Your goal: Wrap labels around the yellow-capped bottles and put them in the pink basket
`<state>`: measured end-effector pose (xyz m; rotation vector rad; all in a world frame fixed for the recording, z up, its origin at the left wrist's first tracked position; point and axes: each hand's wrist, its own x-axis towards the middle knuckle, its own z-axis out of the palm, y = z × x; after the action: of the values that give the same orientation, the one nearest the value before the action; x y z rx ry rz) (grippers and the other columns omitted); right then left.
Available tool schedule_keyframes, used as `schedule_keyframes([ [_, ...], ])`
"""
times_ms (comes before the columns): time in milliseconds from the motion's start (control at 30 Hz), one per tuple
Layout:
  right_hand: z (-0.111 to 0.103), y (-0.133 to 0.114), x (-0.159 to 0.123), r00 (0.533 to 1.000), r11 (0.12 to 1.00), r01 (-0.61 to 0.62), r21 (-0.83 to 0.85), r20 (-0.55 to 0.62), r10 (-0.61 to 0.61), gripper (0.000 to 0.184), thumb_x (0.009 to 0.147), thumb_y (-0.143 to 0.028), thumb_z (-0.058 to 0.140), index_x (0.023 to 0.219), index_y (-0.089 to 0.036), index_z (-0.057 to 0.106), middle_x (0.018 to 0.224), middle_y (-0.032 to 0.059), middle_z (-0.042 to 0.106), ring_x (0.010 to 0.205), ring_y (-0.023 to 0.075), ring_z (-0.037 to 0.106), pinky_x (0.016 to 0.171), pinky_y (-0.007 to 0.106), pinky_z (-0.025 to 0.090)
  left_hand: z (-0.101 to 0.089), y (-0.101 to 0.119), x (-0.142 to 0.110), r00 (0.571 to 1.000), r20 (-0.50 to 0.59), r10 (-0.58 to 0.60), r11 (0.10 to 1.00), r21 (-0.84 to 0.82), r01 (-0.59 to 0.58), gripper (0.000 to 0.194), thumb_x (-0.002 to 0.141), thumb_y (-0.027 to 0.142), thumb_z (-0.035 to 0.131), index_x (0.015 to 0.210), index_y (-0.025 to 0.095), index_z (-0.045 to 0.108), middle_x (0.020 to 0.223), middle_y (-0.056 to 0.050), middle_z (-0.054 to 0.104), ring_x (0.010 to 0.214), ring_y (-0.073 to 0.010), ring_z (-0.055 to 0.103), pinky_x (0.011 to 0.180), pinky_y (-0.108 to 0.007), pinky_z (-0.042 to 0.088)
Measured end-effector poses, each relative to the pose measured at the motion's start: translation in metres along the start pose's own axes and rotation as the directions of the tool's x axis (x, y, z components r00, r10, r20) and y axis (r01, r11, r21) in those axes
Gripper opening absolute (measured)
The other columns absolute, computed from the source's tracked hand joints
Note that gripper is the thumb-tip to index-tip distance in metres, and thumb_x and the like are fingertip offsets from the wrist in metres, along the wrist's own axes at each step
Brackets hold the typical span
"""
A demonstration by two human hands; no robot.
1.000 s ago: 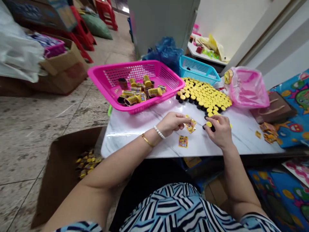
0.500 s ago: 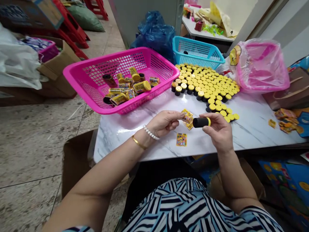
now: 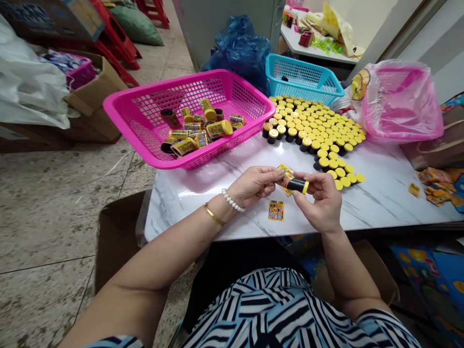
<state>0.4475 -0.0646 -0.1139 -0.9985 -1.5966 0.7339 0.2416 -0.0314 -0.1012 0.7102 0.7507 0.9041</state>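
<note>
The yellow-capped black tube (image 3: 297,185) has moved left to the printed label (image 3: 283,181) pinched in the left hand (image 3: 255,186); the right hand (image 3: 321,200) holds the tube sideways above the surface (image 3: 188,195), cap (image 3: 306,187) rightward, left end obscured.

Premises appear to be a workshop. Evidence: yellow-capped canisters (image 3: 319,122) massed on a marble-patterned table (image 3: 384,193), labelled canisters (image 3: 217,129) heaped in a pink basket (image 3: 125,126), and cardboard cartons (image 3: 99,89) standing on a worn tile floor (image 3: 54,208). Red plastic stools (image 3: 118,54) and a second, cluttered worktable (image 3: 294,35) are also noted.
</note>
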Motion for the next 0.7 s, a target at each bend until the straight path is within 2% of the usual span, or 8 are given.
schedule_keyframes([
  [133,0.001,0.008,-0.001,0.987,0.983,0.098,-0.153,-0.113,-0.116,0.042,0.079,-0.023,0.085,0.114,-0.027,0.062,0.112,0.0037,0.076,0.099,0.0199,0.078,0.09,0.037,0.068,-0.001,-0.002,0.001,0.998,-0.022,0.057,0.998,0.04,-0.056,0.038,0.076,0.043,0.089,0.087,0.009,0.078,0.084,-0.009,0.072,0.048,-0.0012,0.039,0.04,-0.017,0.02],
  [200,0.0,0.011,0.0,0.972,0.976,0.149,-0.158,-0.156,-0.174,0.044,0.077,-0.022,0.086,0.114,-0.027,0.063,0.111,0.0038,0.074,0.102,0.0202,0.076,0.09,0.037,0.066,-0.001,-0.003,0.0,0.988,-0.092,0.127,0.988,0.098,-0.118,0.04,0.077,0.044,0.089,0.095,0.009,0.08,0.092,-0.011,0.073,0.055,-0.003,0.046,0.042,-0.016,0.023],
  [267,0.001,0.013,0.001,0.966,0.976,0.181,-0.119,-0.163,-0.199,0.044,0.077,-0.021,0.087,0.114,-0.027,0.064,0.109,0.0035,0.072,0.102,0.0196,0.074,0.087,0.036,0.065,-0.001,-0.002,0.0,0.961,-0.135,0.243,0.958,0.186,-0.216,0.046,0.076,0.041,0.09,0.111,0.013,0.08,0.106,-0.012,0.074,0.067,-0.0065,0.056,0.048,-0.015,0.034],
  [333,0.001,0.013,0.003,0.975,0.98,0.18,-0.088,-0.117,-0.189,0.042,0.078,-0.021,0.087,0.114,-0.027,0.065,0.109,0.0033,0.069,0.094,0.0171,0.071,0.079,0.033,0.063,-0.001,-0.002,-0.001,0.954,-0.054,0.295,0.928,0.256,-0.272,0.056,0.075,0.038,0.091,0.125,0.018,0.076,0.118,-0.011,0.073,0.078,-0.0106,0.064,0.059,-0.018,0.047],
  [433,0.0,0.014,0.004,0.994,0.993,0.107,-0.047,0.033,-0.106,0.038,0.082,-0.023,0.084,0.117,-0.026,0.069,0.116,0.0049,0.066,0.088,0.0144,0.069,0.071,0.03,0.062,-0.001,-0.003,-0.001,0.971,0.107,0.212,0.914,0.331,-0.236,0.051,0.077,0.037,0.09,0.12,0.014,0.077,0.101,-0.009,0.075,0.071,-0.0104,0.062,0.062,-0.022,0.051],
  [533,-0.007,0.017,0.004,0.99,0.997,0.07,-0.018,0.122,-0.067,0.034,0.088,-0.023,0.079,0.12,-0.027,0.071,0.118,0.0059,0.067,0.094,0.0166,0.072,0.079,0.033,0.066,-0.003,-0.004,0.001,0.982,0.101,0.159,0.911,0.368,-0.185,0.044,0.076,0.036,0.091,0.11,0.012,0.078,0.084,-0.005,0.074,0.064,-0.0094,0.06,0.058,-0.021,0.048],
  [600,-0.013,0.019,0.004,0.984,0.984,0.155,-0.089,0.106,-0.145,0.033,0.089,-0.019,0.076,0.12,-0.029,0.073,0.117,0.0057,0.069,0.101,0.0191,0.073,0.086,0.038,0.067,-0.005,-0.006,0.003,0.99,0.101,0.103,0.94,0.317,-0.13,0.049,0.075,0.037,0.092,0.115,0.014,0.077,0.087,-0.006,0.075,0.068,-0.0114,0.065,0.059,-0.022,0.05],
  [700,-0.018,0.02,0.004,0.933,0.892,0.36,-0.273,0.112,-0.342,0.039,0.088,-0.01,0.074,0.119,-0.032,0.076,0.119,0.0055,0.072,0.109,0.0216,0.073,0.096,0.043,0.065,-0.007,-0.009,0.007,0.996,0.083,0.035,0.968,0.245,-0.054,0.052,0.076,0.041,0.092,0.118,0.014,0.076,0.089,-0.008,0.077,0.069,-0.0126,0.068,0.061,-0.023,0.052],
])
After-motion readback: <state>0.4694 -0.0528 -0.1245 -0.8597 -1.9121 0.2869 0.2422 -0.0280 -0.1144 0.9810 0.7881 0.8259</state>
